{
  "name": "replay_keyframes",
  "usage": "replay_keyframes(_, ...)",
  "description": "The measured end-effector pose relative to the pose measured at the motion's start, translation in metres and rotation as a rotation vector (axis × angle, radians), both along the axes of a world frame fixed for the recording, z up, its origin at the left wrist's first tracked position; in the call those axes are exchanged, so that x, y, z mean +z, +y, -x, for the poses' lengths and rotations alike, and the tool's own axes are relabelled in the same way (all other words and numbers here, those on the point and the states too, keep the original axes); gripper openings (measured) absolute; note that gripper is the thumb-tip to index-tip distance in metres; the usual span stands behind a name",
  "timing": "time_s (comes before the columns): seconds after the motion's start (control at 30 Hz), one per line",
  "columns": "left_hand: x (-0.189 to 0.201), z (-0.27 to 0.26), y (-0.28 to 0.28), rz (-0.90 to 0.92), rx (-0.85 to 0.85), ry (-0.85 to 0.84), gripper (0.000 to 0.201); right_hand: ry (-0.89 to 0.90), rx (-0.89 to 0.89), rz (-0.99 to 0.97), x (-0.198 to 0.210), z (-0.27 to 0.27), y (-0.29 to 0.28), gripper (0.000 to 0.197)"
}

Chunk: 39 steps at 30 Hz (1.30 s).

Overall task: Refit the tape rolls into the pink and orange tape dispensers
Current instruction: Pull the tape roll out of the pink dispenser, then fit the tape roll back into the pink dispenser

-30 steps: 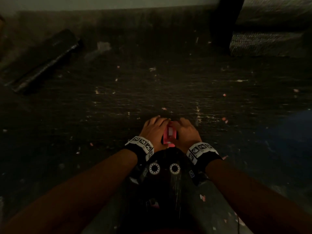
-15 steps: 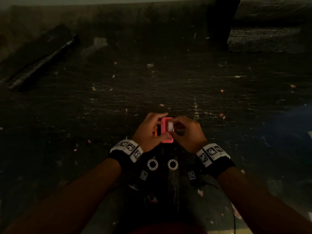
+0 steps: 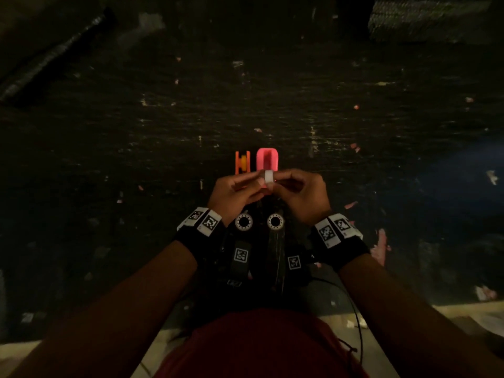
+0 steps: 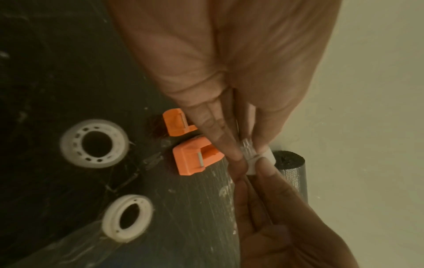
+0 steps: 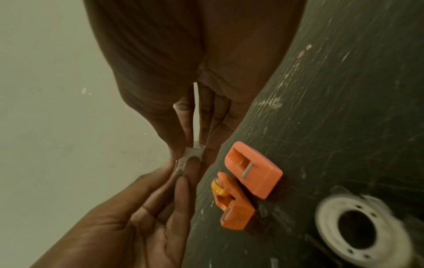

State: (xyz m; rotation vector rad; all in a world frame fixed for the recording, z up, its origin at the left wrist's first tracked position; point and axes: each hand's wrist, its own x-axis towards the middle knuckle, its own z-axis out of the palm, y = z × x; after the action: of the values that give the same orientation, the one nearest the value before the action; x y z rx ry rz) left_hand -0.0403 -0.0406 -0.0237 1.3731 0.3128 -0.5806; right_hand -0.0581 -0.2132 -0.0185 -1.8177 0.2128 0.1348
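Both hands, left hand (image 3: 236, 192) and right hand (image 3: 305, 195), pinch a small white plastic tape spool (image 3: 269, 177) between their fingertips, just short of the empty pink plastic dispenser (image 3: 267, 159); it looks light, stiff, slippery, best gripped by its flat ends.

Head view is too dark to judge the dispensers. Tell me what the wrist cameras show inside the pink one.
Observer: No roll sits inside the pink dispenser; a thin metal blade crosses its opening.
Operator: Now the orange one.
Observer: The orange dispenser holds a yellow hub at one end.
Operator: Describe the white piece.
Observer: The small white roll, pinched by the left hand and the right hand, has a ribbed outer face.
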Motion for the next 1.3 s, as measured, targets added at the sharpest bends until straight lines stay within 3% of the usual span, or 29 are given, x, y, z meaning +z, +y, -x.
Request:
replay_keyframes(0.13, -0.002, 0.013, 0.007, -0.124, -0.033, -0.086, 0.028, 0.003, 0.022, 0.158, -0.005, 0.009, -0.005, 0.014)
replay_keyframes(0.23, -0.006, 0.017, 0.018, -0.257, -0.062, -0.123, 0.024, 0.007, 0.048, 0.532, -0.017, 0.014, -0.023, 0.02)
replay_keyframes(0.33, -0.011, 0.023, 0.027, -0.302, -0.032, -0.095, 0.027, 0.104, 0.192, 0.813, -0.036, 0.022, -0.042, 0.025)
replay_keyframes(0.43, -0.016, 0.029, 0.034, -0.294, -0.023, -0.068, 0.028, 0.118, 0.321, 0.962, -0.047, 0.03, -0.048, 0.027)
replay_keyframes(0.53, -0.018, 0.034, 0.039, -0.278, -0.049, -0.042, 0.028, 0.036, 0.36, 1.017, -0.047, 0.033, -0.045, 0.041)
replay_keyframes(0.7, -0.02, 0.037, 0.038, -0.3, -0.076, -0.042, 0.028, -0.023, 0.674, 0.901, -0.041, 0.039, -0.014, 0.062)
replay_keyframes(0.77, -0.019, 0.038, 0.036, -0.305, -0.078, -0.046, 0.029, -0.029, 0.754, 0.888, -0.05, 0.041, -0.005, 0.058)
replay_keyframes(0.83, -0.017, 0.039, 0.036, -0.308, -0.095, -0.058, 0.029, -0.019, 0.679, 0.78, -0.054, 0.037, -0.003, 0.042)
replay_keyframes(0.93, -0.015, 0.041, 0.038, -0.314, -0.104, -0.078, 0.029, 0.089, 0.417, 0.467, -0.048, 0.025, -0.006, 0.026)
replay_keyframes(1.17, -0.009, 0.042, 0.037, -0.322, -0.086, -0.111, 0.03, 0.35, 0.086, -0.355, -0.015, 0.011, -0.008, 0.029)
replay_keyframes(1.3, -0.004, 0.042, 0.034, -0.283, -0.051, -0.139, 0.031, 0.455, -0.005, -0.611, -0.006, 0.009, -0.006, 0.028)
